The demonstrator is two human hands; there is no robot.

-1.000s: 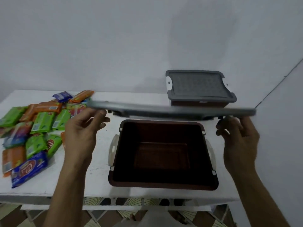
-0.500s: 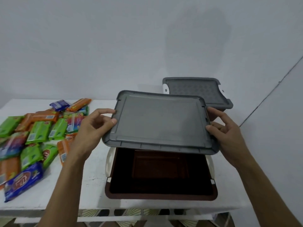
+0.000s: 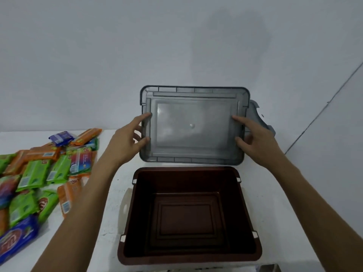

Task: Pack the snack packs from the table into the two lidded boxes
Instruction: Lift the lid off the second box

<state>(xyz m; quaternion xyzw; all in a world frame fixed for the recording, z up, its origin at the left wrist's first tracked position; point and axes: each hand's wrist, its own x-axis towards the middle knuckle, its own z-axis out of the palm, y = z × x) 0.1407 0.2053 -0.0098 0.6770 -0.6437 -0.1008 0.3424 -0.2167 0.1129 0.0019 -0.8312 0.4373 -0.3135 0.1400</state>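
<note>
Lid (image 3: 193, 124): grey, rectangular, held off the table and tipped up nearly vertical, with its ribbed underside facing the camera. Its lower edge sits just above and behind the far rim of the box (image 3: 245, 213); I cannot tell if the two touch.

Left hand (image 3: 125, 142): grips the lid's left short edge, with the forefinger and thumb on the near face and the other fingers curled round behind.

Right hand (image 3: 259, 142): does the same on the right short edge, thumb and forefinger in front and the rest behind. Both arms are stretched forward, one on each side of the box.

Box: dark brown, open, and standing on the table (image 3: 106, 222) at centre, close to the near edge. Its stepped floor shows in full. Small white clips sit at the rim corners, and a white latch (image 3: 125, 205) hangs down on the left side.

Second box (image 3: 255, 112): behind the lid, against the wall, almost wholly hidden. Only a grey corner of its top shows past the lid's right edge.

Snack packs (image 3: 37, 173): a loose, overlapping heap on the left part of the table, well apart from the box, running out of view at the left. They are mostly green and orange, with one multicoloured pack near the middle, a small blue one at the back and a larger blue one at the front. The left forearm crosses in front of the heap's right edge.

Table: white top. Wall (image 3: 137, 46): plain and pale, with a corner line at the right.
</note>
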